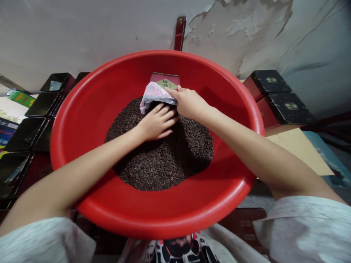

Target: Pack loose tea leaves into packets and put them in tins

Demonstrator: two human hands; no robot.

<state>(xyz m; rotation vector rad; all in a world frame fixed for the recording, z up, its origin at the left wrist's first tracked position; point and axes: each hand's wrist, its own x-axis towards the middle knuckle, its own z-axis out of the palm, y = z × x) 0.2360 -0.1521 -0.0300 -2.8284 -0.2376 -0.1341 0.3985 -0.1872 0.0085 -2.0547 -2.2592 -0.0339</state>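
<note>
A large red plastic basin (pixel 82 175) holds a heap of dark dried leaves (pixel 153 164), which look like loose tea. A red tin (pixel 175 78) with a pale label lies tilted on the heap, its mouth towards me. A clear plastic bag (pixel 151 93) lines the tin and folds out over its rim. My right hand (pixel 189 102) grips the rim and bag on the right side, thumb and fingers round the edge. My left hand (pixel 160 122) lies palm down at the mouth with its fingers spread, over dark leaves. Its fingertips are partly inside the opening.
Several open dark tins (pixel 29 133) stand in rows left of the basin. Two closed tins (pixel 286 107) with black lids stand at the right, near a cardboard sheet (pixel 298 149). A peeling wall (pixel 123 29) rises behind the basin.
</note>
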